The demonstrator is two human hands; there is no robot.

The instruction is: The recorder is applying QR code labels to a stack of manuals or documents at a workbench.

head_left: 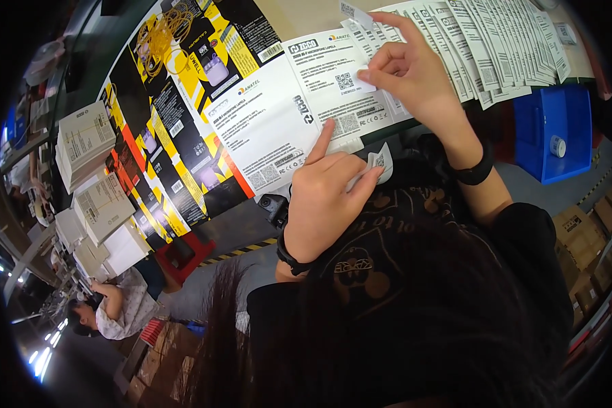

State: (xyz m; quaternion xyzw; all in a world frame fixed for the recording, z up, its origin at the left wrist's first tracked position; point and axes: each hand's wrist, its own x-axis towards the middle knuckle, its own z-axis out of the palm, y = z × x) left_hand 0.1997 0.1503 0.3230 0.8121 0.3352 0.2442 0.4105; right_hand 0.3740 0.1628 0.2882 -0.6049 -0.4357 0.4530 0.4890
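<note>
My left hand (326,200) rests at the near edge of the table, its index finger stretched onto a white printed sheet (333,81). Between its thumb and curled fingers is a bent white piece of label paper (382,164) bearing a small square code. Over the sheet's right side, my right hand (421,81) has thumb and a fingertip brought together by a small white label (366,84). Another small coded label (355,13) is at the tip of its raised finger. A second printed sheet (251,129) lies to the left, overlapping the first.
Fanned printed sheets (489,47) cover the table's right. On the left lie black and yellow package sheets (177,136), a heap of rubber bands (163,34) and stacked white paper (88,143). A blue bin (547,132) stands right; another person (126,306) is at lower left.
</note>
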